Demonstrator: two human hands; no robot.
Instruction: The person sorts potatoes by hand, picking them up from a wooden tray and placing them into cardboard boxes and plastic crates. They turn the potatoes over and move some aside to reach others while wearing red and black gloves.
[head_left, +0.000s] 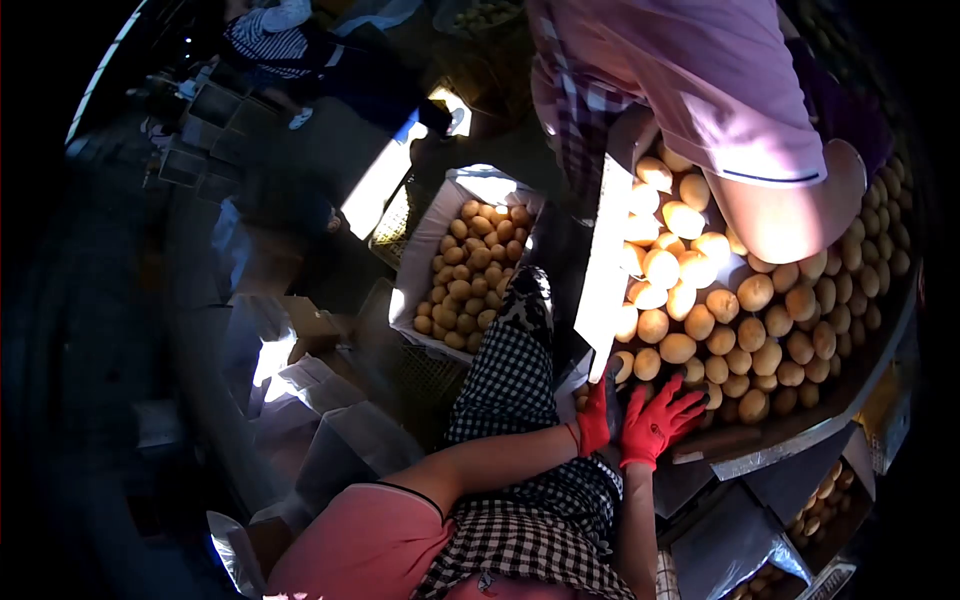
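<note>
My right hand, in a red glove with dark fingertips, lies with fingers spread at the near edge of a large heap of round yellow-orange fruits. Its fingertips touch or overlap the closest ones. Close beside it, my left hand, also red-gloved with a dark palm side, is seen edge-on with its fingers stretched up along the corner of the sorting table's pale side board. Nothing shows held in either hand. Strong sunlight falls on the fruits further up the heap.
A lined crate full of the same fruits stands left of the table. A co-worker in a pink shirt leans over the heap across from me. Cardboard boxes stand at the lower left, and fruit boxes at the lower right.
</note>
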